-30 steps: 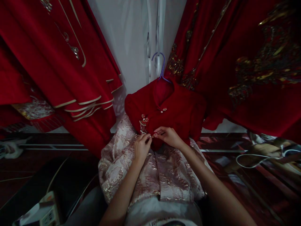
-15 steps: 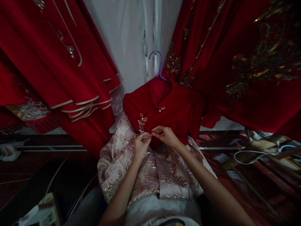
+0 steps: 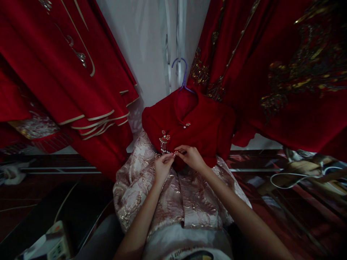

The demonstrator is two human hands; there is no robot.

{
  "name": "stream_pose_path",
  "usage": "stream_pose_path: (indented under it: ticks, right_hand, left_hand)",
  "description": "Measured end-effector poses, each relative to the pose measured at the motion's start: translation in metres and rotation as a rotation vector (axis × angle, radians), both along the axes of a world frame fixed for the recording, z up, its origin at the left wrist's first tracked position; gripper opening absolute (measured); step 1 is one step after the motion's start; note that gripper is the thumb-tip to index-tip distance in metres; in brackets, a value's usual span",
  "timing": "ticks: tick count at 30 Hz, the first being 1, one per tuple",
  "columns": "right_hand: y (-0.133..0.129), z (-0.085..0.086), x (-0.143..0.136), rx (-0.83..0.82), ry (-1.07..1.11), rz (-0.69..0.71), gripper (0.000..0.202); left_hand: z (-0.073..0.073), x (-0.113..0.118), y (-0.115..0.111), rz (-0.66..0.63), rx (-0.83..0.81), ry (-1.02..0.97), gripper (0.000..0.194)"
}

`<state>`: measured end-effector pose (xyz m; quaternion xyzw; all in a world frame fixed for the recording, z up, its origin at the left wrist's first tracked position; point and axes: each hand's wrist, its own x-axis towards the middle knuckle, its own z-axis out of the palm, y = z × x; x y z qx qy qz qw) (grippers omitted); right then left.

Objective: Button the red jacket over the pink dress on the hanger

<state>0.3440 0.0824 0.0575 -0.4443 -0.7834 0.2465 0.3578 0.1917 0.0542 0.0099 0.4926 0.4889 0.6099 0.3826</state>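
Observation:
A red jacket [image 3: 206, 126] with an open collar lies in front of me, a purple hanger [image 3: 184, 77] inside its neck. Pinched in the fingertips of my left hand [image 3: 162, 168] is a small beaded ornament [image 3: 175, 153] at the jacket's front. My right hand [image 3: 191, 158] grips the same ornament from the other side, thumb and forefinger closed. The fingertips hide most of it. Just above my left hand hangs a beaded tassel brooch [image 3: 164, 139] on the jacket. Near the collar sits a small jewelled clasp [image 3: 187, 125].
Shiny pink-gold brocade cloth [image 3: 200, 206] spreads across my lap beneath the jacket. Red garments with pale piping [image 3: 92, 90] hang at left, and a red garment with gold beading [image 3: 292, 86] at right. A power strip [image 3: 58, 242] lies lower left; a white cable [image 3: 287, 177] loops at right.
Both hands keep their pinch at the jacket's front, with only a very slight shift of the fingertips toward each other. The garments stay where they were.

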Motion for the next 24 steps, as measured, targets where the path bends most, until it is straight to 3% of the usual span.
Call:
stream_pose_path:
  ticks: [5,11,14,17,20,24]
  right_hand:
    - [-0.002,0.002,0.001,0.052,-0.055,-0.031,0.019]
    - [-0.008,0.033,0.011,0.083,-0.023,-0.024,0.020]
    - [-0.010,0.044,0.015,0.081,0.022,-0.035,0.015]
    - [-0.008,0.040,0.017,0.039,-0.004,-0.011,0.014]
    - [-0.003,0.025,0.018,-0.024,-0.056,0.066,0.021]
    - [0.003,0.009,0.016,-0.053,-0.079,0.142,0.024]
  left_hand:
    - [-0.005,-0.002,0.002,-0.007,0.075,0.118,0.016]
    - [-0.007,0.002,0.000,0.211,0.158,0.362,0.027]
    - [-0.004,0.002,-0.003,0.229,0.176,0.462,0.027]
    - [-0.001,0.001,-0.006,0.187,0.200,0.513,0.020]
    - [-0.001,-0.001,-0.005,0.166,0.213,0.521,0.013]
    - [-0.003,0.000,-0.004,0.133,0.192,0.429,0.015]
